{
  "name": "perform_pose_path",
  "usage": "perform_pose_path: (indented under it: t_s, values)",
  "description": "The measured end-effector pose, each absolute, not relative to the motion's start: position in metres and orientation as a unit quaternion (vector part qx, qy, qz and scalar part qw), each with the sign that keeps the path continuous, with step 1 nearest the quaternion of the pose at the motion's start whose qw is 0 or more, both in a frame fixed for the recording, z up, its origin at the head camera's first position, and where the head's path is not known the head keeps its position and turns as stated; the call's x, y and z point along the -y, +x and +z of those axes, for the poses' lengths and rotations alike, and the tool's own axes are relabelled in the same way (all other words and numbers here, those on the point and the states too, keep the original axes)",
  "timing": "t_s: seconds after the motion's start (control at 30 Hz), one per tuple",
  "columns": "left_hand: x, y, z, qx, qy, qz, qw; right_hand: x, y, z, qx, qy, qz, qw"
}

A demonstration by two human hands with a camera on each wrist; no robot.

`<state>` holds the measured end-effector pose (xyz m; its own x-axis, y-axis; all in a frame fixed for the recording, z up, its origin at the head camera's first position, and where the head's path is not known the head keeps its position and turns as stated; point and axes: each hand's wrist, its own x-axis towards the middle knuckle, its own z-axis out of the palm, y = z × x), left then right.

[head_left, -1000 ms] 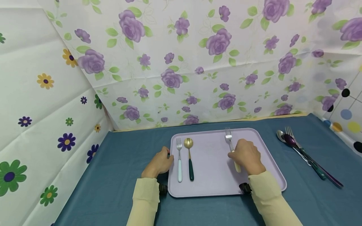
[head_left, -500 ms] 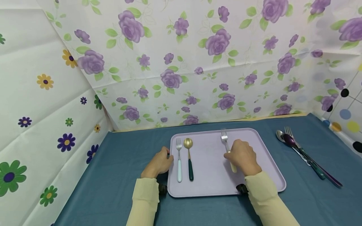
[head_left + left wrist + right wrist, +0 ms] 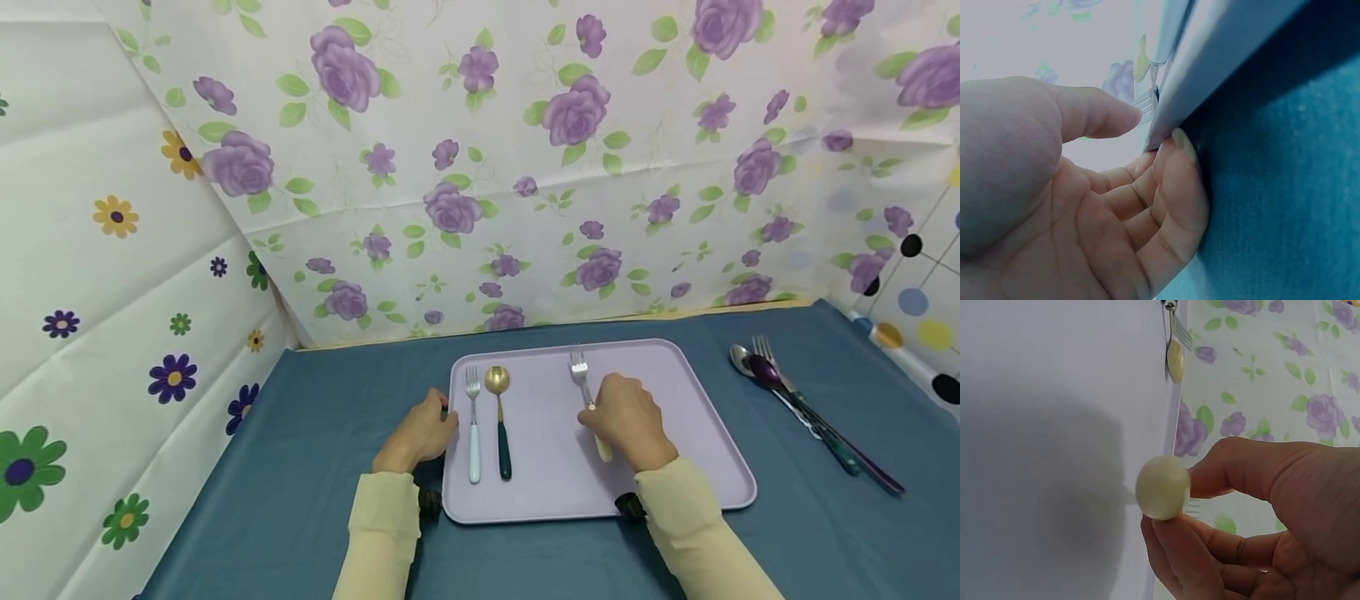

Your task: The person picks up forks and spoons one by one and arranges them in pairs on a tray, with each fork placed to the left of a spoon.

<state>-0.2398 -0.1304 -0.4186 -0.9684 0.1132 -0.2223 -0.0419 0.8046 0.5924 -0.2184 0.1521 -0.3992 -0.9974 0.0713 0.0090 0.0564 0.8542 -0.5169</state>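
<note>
Head view: the person's right hand (image 3: 628, 421) holds a yellow-handled fork (image 3: 583, 387) over the right-centre area of the lilac tray (image 3: 540, 493). The tines point away from the person, and the fork leans slightly, its head further left than its handle. On the tray's left side, 2 utensils lie side by side, apart: a pale-blue-handled fork (image 3: 474, 427) and a gold spoon with a dark green handle (image 3: 502, 433). The left hand (image 3: 417, 435) is at the tray's left edge. A pile of utensils (image 3: 810, 412) rests on the blue cloth (image 3: 285, 467), right of the tray. Assessed step: positioning item 3 in the row.

Left wrist view: the fingers are curled at the outer side of the tray edge, with the thumb over the rim. Whether the thumb presses the rim cannot be determined. Assessed function: steadying the tray.

Right wrist view: the thumb and fingers are clamped on the fork near its handle; the rounded handle end (image 3: 1162, 487) faces the camera. Contact between fork and tray cannot be confirmed. The next move likely calls for turning the fork parallel to the other 2, seating it flat on the tray, then parting the fingers.
</note>
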Motion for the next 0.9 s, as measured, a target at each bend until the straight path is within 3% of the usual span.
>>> perform_pose_path:
  t_s: [0.9]
  values:
    - [0.130, -0.240, -0.419, -0.947, 0.019, 0.302, 0.111, -0.132, -0.218, -0.402, 0.960, -0.015, 0.280, 0.006]
